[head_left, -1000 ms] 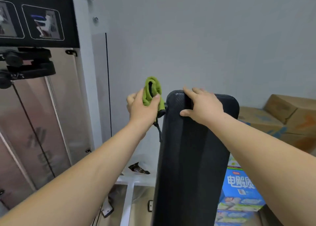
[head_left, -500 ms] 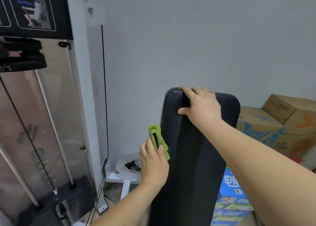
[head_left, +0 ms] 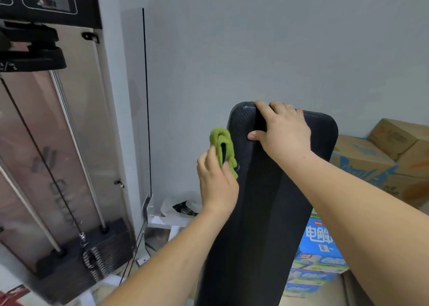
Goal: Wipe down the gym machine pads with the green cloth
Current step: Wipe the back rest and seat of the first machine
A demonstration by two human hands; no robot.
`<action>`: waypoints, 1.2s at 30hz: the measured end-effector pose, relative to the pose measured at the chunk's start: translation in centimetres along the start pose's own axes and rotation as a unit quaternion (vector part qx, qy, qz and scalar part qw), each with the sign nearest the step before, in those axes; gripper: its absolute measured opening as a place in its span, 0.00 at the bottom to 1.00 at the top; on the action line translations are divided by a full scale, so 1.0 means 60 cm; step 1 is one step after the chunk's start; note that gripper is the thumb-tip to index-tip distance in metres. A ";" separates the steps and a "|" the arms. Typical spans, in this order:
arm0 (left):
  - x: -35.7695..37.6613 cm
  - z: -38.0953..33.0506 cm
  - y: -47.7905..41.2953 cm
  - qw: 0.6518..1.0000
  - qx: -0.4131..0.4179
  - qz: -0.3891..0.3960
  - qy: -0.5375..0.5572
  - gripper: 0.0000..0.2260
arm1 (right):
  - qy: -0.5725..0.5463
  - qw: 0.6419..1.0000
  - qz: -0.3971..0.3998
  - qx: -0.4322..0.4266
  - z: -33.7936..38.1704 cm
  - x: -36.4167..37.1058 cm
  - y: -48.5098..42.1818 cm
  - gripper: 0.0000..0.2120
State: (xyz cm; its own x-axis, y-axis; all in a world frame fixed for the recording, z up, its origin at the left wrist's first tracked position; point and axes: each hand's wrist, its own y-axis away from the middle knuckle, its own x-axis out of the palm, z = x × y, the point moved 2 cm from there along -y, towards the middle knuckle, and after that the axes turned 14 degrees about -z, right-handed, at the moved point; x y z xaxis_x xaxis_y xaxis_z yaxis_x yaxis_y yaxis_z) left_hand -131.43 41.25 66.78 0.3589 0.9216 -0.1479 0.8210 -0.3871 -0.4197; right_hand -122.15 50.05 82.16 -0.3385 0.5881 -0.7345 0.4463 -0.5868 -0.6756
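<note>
1. Plainly, the left hand (head_left: 217, 185) grips the green cloth (head_left: 222, 148), a thick, nubbly rag bunched into soft looped folds. Fingers and thumb curl round its lower half, and the upper folds stick out above the fingertips.
2. That cloth is pressed to the left side edge of the pad (head_left: 262, 213), a little below its top corner.
3. The pad is a tall, upright black cushion with rounded corners, a fine woven, faintly shiny grain and a darker seam running down its middle.
4. The right hand (head_left: 283, 134) clasps the pad's top edge just above and right of the cloth. Its fingers hook over the back and its thumb lies flat on the front face.
5. Beyond the right hand, brown cardboard boxes (head_left: 383, 155) are piled against the grey wall (head_left: 255, 50), flaps closed, so their contents cannot be seen.
6. Under the right forearm, glossy blue cartons (head_left: 318, 243) are stacked, also closed.
7. Below the left hand, a crumpled translucent plastic bag (head_left: 181, 206) on the floor holds something dark that I cannot make out.
8. Well to the left of the left hand stands a black weight stack (head_left: 104, 254) of flat plates, with a thin cable (head_left: 40, 155) and bright metal guide rods (head_left: 76, 143) rising from it.
</note>
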 end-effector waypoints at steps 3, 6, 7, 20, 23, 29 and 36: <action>-0.025 0.107 0.111 0.994 -0.053 0.053 -0.084 0.24 | 0.005 1.000 -0.002 -0.002 0.000 0.005 0.007 0.36; -0.050 0.141 0.130 0.988 -0.076 0.096 -0.098 0.22 | 0.006 1.000 0.025 0.005 0.002 0.001 0.001 0.37; -0.056 0.134 0.115 0.987 -0.087 0.101 -0.086 0.20 | 0.007 0.999 0.041 0.009 0.004 -0.002 0.000 0.39; -0.047 0.132 0.096 0.991 -0.072 0.106 -0.049 0.21 | -0.015 0.995 0.079 0.062 0.040 0.083 0.280 0.47; -0.080 0.270 0.208 0.943 -0.228 0.208 -0.125 0.18 | -0.003 0.993 0.090 0.073 0.037 0.088 0.282 0.50; -0.054 0.167 0.063 0.965 -0.211 0.158 0.004 0.14 | 0.023 0.993 0.081 0.079 0.038 0.091 0.286 0.50; -0.041 0.175 0.089 0.982 -0.146 0.117 -0.037 0.18 | 0.038 0.994 0.072 0.073 0.039 0.102 0.283 0.50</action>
State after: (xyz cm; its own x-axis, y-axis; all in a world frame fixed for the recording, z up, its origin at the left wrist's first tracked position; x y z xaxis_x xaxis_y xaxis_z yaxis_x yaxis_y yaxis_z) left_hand -132.63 37.22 55.50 0.5276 0.8024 -0.2789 0.8168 -0.5694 -0.0930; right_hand -118.61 42.38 66.04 -0.2133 0.5289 -0.8214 0.3594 -0.7394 -0.5694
